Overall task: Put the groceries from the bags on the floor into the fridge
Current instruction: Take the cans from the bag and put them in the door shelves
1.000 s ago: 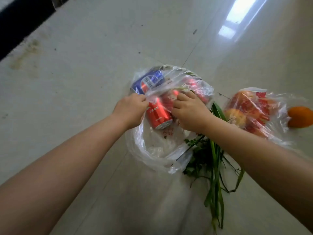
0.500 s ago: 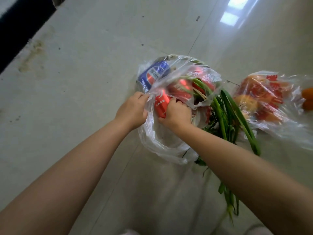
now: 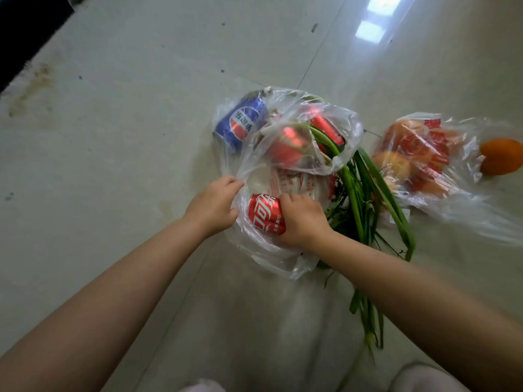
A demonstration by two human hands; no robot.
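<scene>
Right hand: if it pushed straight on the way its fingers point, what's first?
Probably the crumpled clear bag just past the right hand; red cans show through it beyond, though depth is unclear.

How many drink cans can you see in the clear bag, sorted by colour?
Red cans: 3, one gripped by the right hand, two behind plastic.
Blue cans: 1.
Total: 4 visible; more may be hidden.

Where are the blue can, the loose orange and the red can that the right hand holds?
blue can [image 3: 240, 126]: head view, on its logo, seen through the clear bag.
loose orange [image 3: 501, 156]: head view, middle of its peel.
red can [image 3: 264, 214]: head view, on its white lettering, left of the right hand [image 3: 302, 219].
</scene>
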